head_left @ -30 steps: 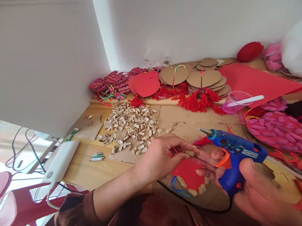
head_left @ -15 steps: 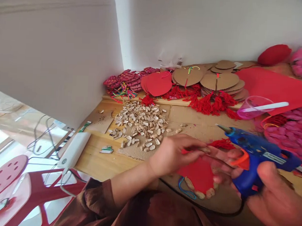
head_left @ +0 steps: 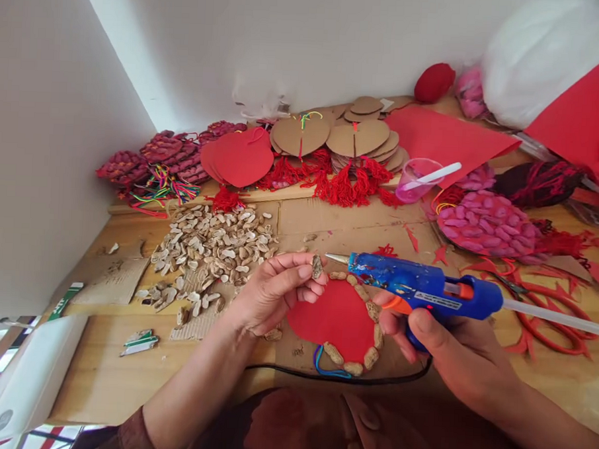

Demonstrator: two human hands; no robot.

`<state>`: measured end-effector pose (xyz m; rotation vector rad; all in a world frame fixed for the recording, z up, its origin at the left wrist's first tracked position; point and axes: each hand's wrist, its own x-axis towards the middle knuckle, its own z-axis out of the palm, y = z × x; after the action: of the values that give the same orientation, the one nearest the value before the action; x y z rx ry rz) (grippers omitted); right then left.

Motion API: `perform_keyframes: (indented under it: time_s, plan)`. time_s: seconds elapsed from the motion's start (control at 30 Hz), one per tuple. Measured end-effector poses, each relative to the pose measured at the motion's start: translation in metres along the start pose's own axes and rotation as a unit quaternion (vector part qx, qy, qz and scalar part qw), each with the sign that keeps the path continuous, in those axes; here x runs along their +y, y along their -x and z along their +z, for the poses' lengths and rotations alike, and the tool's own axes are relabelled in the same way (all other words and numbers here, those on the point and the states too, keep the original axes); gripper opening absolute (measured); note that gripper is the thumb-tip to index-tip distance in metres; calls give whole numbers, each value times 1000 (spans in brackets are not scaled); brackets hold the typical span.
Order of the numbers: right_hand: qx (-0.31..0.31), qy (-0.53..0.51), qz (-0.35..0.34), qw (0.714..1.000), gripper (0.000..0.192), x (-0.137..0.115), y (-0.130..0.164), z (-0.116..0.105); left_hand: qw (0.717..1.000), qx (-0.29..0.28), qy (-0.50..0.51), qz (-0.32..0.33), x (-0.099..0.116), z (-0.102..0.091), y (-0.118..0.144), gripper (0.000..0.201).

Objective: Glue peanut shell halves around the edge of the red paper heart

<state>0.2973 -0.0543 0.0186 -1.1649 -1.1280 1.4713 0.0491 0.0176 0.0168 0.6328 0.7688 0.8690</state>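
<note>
Between thumb and fingertips, my left hand [head_left: 281, 286] pinches a peanut shell [head_left: 317, 266]. My right hand [head_left: 453, 344] grips a blue glue gun [head_left: 401, 282] by its handle, fingers near the orange trigger. The gun's metal nozzle points left, with its tip right beside the shell. Below both hands lies a red heart-shaped piece [head_left: 335, 319], its right and lower edge lined with peanut shells. A blue cord loop [head_left: 323, 364] sticks out at its lower left. A pile of loose peanut shells [head_left: 219, 241] lies to the left of my left hand.
Cardboard hearts [head_left: 303, 133] with red tassels [head_left: 351, 187] line the back, beside red hearts [head_left: 237, 157]. A plastic cup [head_left: 418, 180] holds a white stick. Orange-handled scissors [head_left: 558, 322] and red scraps lie at right, near a pink shell-covered piece [head_left: 488, 223]. A black cable [head_left: 293, 370] crosses in front.
The view has swung to the right. My hands have come together above the red heart, and the glue gun's nozzle is now beside the peanut shell in my left hand.
</note>
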Motion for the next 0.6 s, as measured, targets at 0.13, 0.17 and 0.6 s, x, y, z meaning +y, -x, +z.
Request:
perform_keyframes:
  time_s: [0.13, 0.17, 0.6]
  plan:
    - [-28, 76, -32, 996, 25, 8, 1, -7, 1000, 3, -6, 1, 0, 0, 0, 29]
    - [-32, 89, -37, 995, 25, 8, 1, -7, 1000, 4, -7, 2, 0, 0, 0, 28]
    - [-15, 87, -15, 996, 17, 8, 4, -10, 999, 20, -35, 13, 0, 4, -1, 29]
